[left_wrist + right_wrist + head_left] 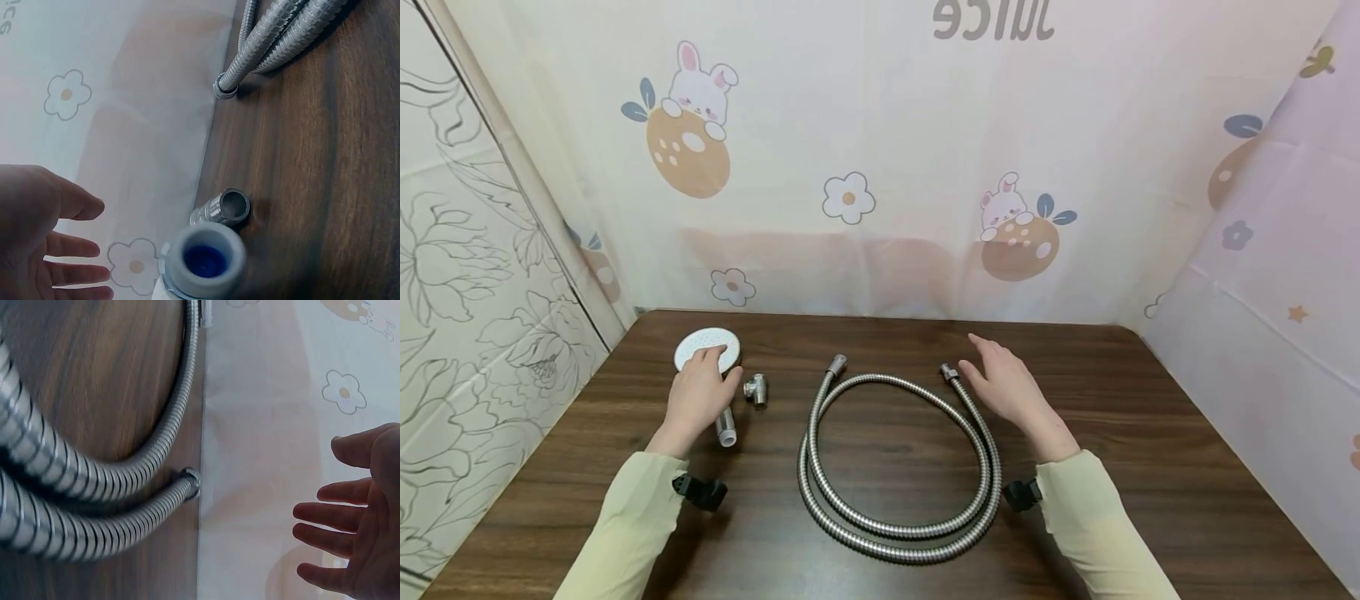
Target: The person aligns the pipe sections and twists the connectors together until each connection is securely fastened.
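Head view: a coiled metal hose [917, 556] occupies the centre of the table [1157, 467], both its ends pointing toward the top of the frame. At centre left, the left hand [698, 396], fingers relaxed, overlaps a white shower head [702, 338]; a small metal fitting [758, 390] lies just to the right. Right of centre, the right hand [1009, 387] extends, thumb apart, near one hose end.

Left wrist view: left hand at lower left, fingers spread and grasping nothing; the shower head's handle end, blue within, at bottom centre.

Right wrist view: right hand at lower right, spread, unloaded; hose loops at left.
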`<action>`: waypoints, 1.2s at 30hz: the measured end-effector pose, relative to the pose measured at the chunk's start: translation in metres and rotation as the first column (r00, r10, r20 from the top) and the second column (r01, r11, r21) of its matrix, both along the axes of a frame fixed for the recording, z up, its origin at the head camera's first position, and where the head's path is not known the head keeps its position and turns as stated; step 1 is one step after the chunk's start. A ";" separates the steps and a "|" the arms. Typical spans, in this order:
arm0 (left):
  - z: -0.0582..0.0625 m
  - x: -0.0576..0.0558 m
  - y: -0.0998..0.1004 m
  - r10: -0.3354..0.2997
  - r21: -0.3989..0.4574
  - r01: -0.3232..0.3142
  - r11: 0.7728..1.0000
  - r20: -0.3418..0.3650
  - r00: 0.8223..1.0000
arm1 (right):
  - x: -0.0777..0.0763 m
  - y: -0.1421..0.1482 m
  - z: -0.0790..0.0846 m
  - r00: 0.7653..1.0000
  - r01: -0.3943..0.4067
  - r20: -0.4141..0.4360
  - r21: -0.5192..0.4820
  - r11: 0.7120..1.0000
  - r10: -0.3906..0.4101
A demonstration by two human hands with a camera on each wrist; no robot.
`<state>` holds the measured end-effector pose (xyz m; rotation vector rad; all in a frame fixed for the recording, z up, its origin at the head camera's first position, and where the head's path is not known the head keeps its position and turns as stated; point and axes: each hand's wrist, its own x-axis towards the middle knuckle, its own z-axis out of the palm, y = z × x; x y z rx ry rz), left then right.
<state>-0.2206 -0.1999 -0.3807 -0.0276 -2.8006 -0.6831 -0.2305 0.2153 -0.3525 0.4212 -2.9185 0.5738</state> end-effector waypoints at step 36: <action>-0.022 0.014 -0.014 0.241 0.273 -0.269 0.924 0.133 0.962 | -0.007 -0.068 -0.008 0.989 -0.100 0.091 -0.151 0.983 0.115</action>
